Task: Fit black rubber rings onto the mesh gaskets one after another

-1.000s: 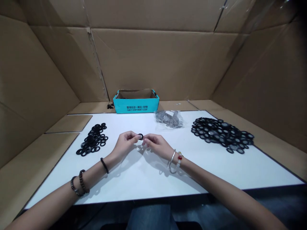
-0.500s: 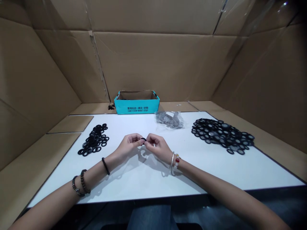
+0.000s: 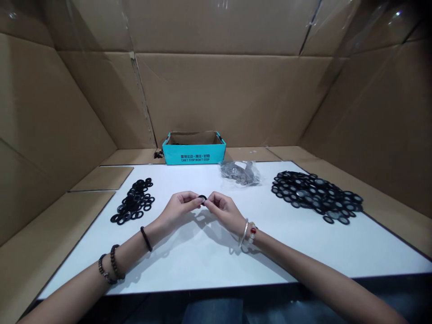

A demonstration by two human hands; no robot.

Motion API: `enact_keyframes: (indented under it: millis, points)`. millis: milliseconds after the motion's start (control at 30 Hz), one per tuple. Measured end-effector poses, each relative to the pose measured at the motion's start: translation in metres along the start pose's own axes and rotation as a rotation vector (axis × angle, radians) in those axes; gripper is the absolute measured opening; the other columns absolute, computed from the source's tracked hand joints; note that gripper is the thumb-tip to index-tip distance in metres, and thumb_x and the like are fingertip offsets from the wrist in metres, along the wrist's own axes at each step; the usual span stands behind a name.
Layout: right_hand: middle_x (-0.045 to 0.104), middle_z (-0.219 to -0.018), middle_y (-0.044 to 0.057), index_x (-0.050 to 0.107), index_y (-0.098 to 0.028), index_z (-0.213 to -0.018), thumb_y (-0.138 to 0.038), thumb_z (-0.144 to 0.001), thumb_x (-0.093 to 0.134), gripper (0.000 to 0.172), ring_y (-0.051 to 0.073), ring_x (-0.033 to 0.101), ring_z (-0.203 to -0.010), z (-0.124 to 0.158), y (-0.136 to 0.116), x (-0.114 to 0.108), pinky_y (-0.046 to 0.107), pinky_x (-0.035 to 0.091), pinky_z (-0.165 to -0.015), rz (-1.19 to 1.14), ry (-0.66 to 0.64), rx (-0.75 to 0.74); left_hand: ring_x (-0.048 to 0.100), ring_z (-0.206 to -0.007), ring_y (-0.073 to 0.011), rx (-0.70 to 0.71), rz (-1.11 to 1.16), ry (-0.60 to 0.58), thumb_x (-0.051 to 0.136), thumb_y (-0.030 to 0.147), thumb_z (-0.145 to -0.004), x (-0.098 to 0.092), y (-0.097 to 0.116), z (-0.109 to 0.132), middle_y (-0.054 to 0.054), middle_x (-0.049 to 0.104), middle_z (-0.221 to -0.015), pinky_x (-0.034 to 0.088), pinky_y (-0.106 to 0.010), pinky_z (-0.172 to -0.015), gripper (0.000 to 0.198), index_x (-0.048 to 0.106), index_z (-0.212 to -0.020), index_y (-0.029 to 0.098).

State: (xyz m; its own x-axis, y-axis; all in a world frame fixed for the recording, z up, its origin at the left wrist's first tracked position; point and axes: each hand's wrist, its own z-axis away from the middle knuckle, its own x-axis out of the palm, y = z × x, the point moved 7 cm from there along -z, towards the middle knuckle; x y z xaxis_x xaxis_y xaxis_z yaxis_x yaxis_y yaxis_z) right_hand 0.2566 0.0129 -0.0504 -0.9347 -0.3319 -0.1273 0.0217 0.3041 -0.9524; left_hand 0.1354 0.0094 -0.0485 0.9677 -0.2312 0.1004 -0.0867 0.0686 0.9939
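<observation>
Fingers of our left hand (image 3: 180, 208) pinch a small black ring (image 3: 203, 197), and our right hand (image 3: 225, 212) grips its other edge between thumb and forefinger; we hold it above the white table (image 3: 189, 270). To our left lies a heap of black rings (image 3: 131, 201); to our right, a larger pile of black-rimmed discs (image 3: 315, 194). Farther off sit a clear bag (image 3: 240, 173) and a turquoise box (image 3: 195, 155).

Your white tabletop (image 3: 270, 265) is brightest, lit apparently from above, with soft shadows beneath your left hand (image 3: 178, 208) and right hand (image 3: 227, 213). Cardboard (image 3: 378, 103) dims toward your upper right around a small glare; the edges look stretched.
</observation>
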Motion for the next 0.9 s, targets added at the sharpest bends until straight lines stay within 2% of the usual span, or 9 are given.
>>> enact_keyframes:
  millis: [200,333,600,900]
  points:
    - [0.044,-0.057,-0.004,0.05,-0.016,-0.067,-0.055,-0.072,0.058,0.04,0.008,0.036,-0.053,-0.002,-0.005,-0.003,0.022,0.028,-0.051,-0.1,-0.076,0.039,0.057,-0.071,-0.0116,-0.094,0.127,-0.082,0.075,0.033,-0.063,0.002,-0.006,0.0,-0.001,0.062,-0.071,0.041,-0.024,-0.071,0.024,0.063,-0.069,0.013]
    - [0.045,-0.056,-0.004,0.053,-0.016,-0.068,-0.056,-0.067,0.063,0.042,0.008,0.038,-0.053,-0.004,-0.001,-0.005,0.022,0.029,-0.051,-0.14,-0.085,0.068,0.058,-0.072,-0.0112,-0.097,0.168,-0.121,0.076,0.029,-0.061,0.005,-0.007,0.001,-0.001,0.062,-0.074,0.042,-0.025,-0.075,0.022,0.063,-0.072,0.014]
    - [0.05,-0.06,-0.002,0.058,-0.016,-0.069,-0.052,-0.067,0.066,0.037,0.009,0.042,-0.056,-0.002,0.006,0.001,0.022,0.033,-0.055,-0.244,-0.157,0.076,0.057,-0.07,-0.0113,-0.016,0.132,-0.185,0.076,0.022,-0.061,0.012,-0.001,0.004,-0.001,0.063,-0.073,0.04,-0.023,-0.068,0.02,0.06,-0.07,0.013]
    - [0.055,-0.064,0.0,0.058,-0.016,-0.066,-0.054,-0.068,0.064,0.038,0.011,0.047,-0.059,-0.003,-0.003,-0.002,0.024,0.038,-0.059,-0.156,-0.166,0.045,0.056,-0.067,-0.0113,-0.001,0.078,-0.19,0.075,0.021,-0.06,0.012,-0.001,0.004,-0.001,0.064,-0.071,0.041,-0.024,-0.065,0.018,0.063,-0.071,0.013]
